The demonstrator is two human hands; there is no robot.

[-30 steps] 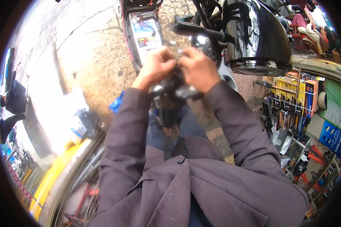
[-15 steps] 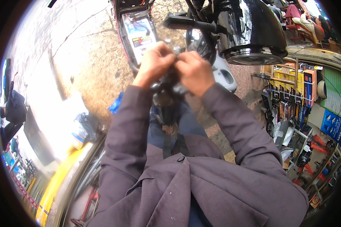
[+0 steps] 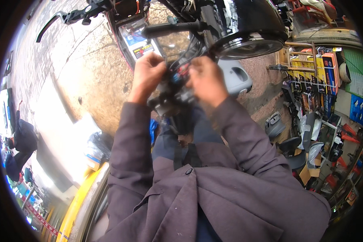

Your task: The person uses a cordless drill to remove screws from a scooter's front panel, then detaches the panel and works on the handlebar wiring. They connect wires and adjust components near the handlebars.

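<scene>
My left hand (image 3: 146,76) is at the upper middle, thumb and fingers pinched at the dark wiring, on something too small to make out. My right hand (image 3: 206,82), blurred, is just to its right, fingers curled beside a cluster of small red and blue connectors (image 3: 180,73). Black cables (image 3: 191,51) run up from there toward the bike's black frame. A blurred dark metal assembly (image 3: 167,105) sits below my hands. Behind my left hand lies an open battery compartment with a battery (image 3: 138,42) inside. A black grip bar (image 3: 171,29) crosses above.
A large black glossy housing (image 3: 246,28) and brake lever (image 3: 56,18) are above. A grey plastic part (image 3: 236,78) sits right of my hands, stacked boxes (image 3: 314,74) and parts farther right. A yellow bar (image 3: 84,193) runs along the lower left; a dark-clothed figure (image 3: 22,141) is far left.
My hands have moved apart, uncovering red and blue connectors between them. The view has shifted, bringing the brake lever at upper left into sight.
</scene>
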